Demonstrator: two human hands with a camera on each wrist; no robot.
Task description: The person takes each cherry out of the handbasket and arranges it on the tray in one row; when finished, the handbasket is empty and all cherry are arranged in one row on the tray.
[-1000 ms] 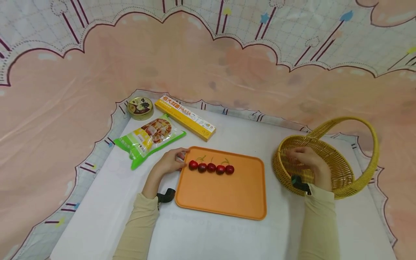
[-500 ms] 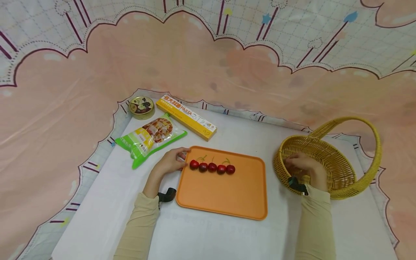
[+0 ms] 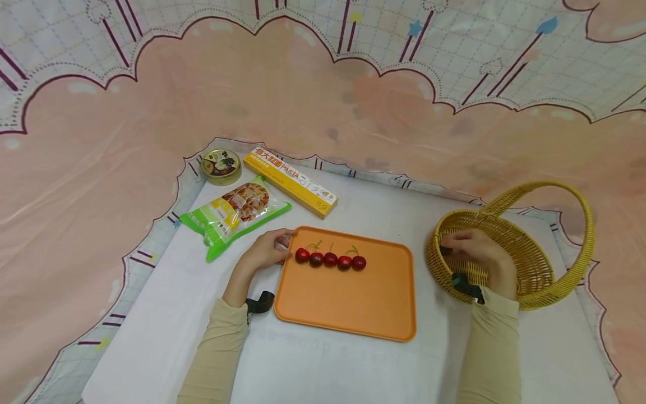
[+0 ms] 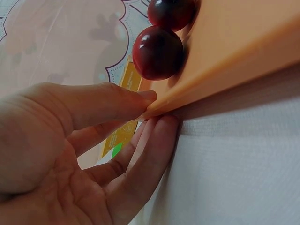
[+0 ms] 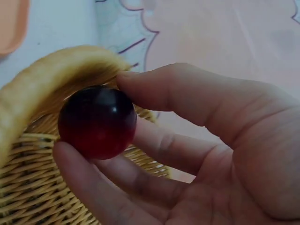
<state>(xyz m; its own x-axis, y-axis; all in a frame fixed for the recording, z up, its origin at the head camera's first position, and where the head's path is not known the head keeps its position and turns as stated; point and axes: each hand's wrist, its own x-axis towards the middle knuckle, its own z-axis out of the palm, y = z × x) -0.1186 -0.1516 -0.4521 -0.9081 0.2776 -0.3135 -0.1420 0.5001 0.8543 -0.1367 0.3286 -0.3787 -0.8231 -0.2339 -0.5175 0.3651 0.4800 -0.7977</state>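
Note:
My left hand (image 3: 264,251) pinches the left edge of the orange tray (image 3: 348,303), thumb on top of the rim and fingers beneath, as the left wrist view shows. A row of several dark red cherries (image 3: 330,260) lies across the tray's upper left part; one cherry (image 4: 158,53) sits close beyond my left thumb. Over the inside of the yellow wicker basket (image 3: 530,255), my right hand (image 3: 476,251) holds another cherry (image 5: 97,123) between thumb and fingers. That cherry is dark on top and red below in the right wrist view.
Behind the tray at the left lie a green and yellow food bag (image 3: 237,213), a yellow pasta box (image 3: 290,180) and a round tin (image 3: 220,166). The basket's tall handle (image 3: 585,241) arches up on the right. A patterned cloth (image 3: 303,101) rises behind the white table (image 3: 333,365).
My right hand dipped into the basket and has come up slightly with a cherry between its fingers. The left hand stays on the tray's edge, and the row of cherries is unchanged.

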